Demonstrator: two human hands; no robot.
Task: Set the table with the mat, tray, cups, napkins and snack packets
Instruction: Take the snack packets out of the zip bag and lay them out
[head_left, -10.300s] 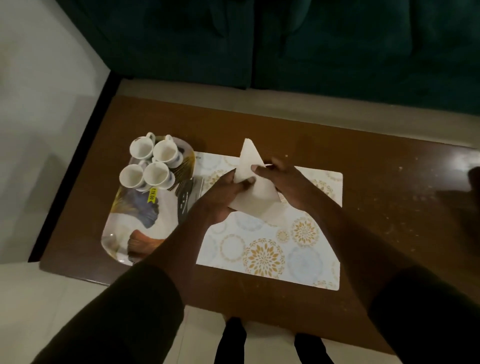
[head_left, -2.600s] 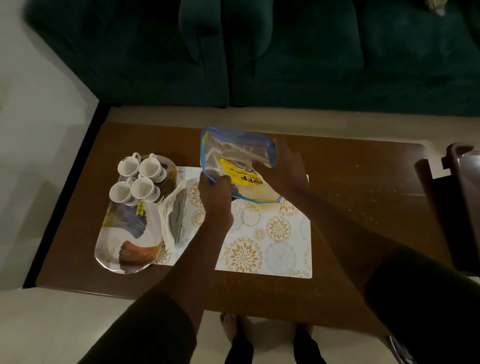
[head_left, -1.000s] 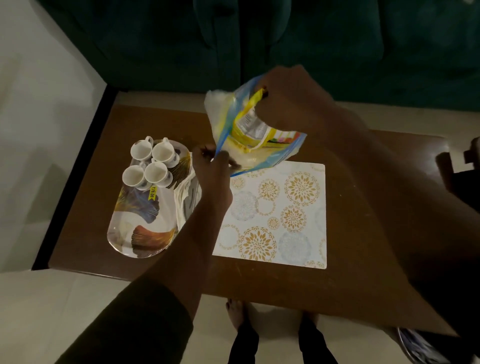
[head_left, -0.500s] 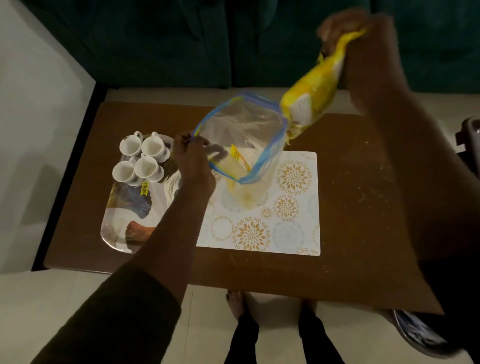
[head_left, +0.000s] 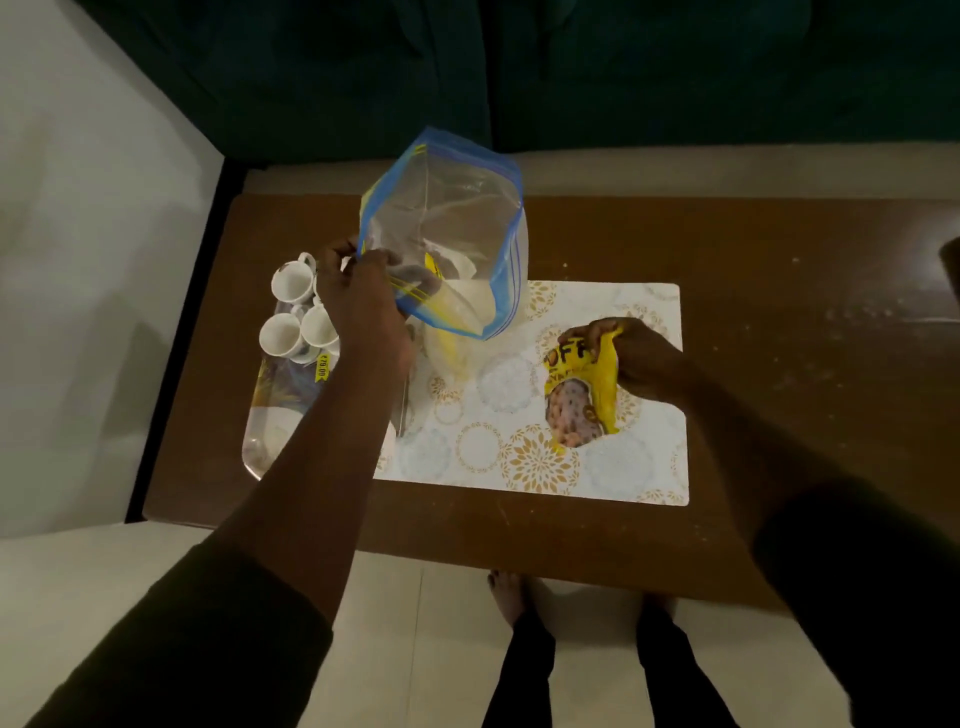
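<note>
At the left end of the brown table (head_left: 779, 322) a patterned tray (head_left: 267, 436) lies flat, its right edge hidden under the left forearm. Three white cups (head_left: 293, 283) show at the tray's far end, packed close together with their mouths up, and a small yellow price tag (head_left: 322, 366) sits just beside them. The left hand (head_left: 363, 306) is over the cups, and its fingers and thumb are curled round the near rim of a clear zip bag (head_left: 447, 228) with a blue edge. The bag is lifted off the table, its mouth gaping wide towards the camera and its lower part hanging over the left end of the mat (head_left: 519, 460). Something yellow and white shows through the bag's clear wall; what it is I cannot tell. The floral mat lies flat in the middle of the table, just beside the tray. On the mat's right half lies a yellow snack packet (head_left: 587, 400), its lower end touching the mat. The right hand (head_left: 641, 361) pinches the packet's crumpled top, fingers curled tight round it. A dark green sofa (head_left: 675, 73) stands beyond the table
</note>
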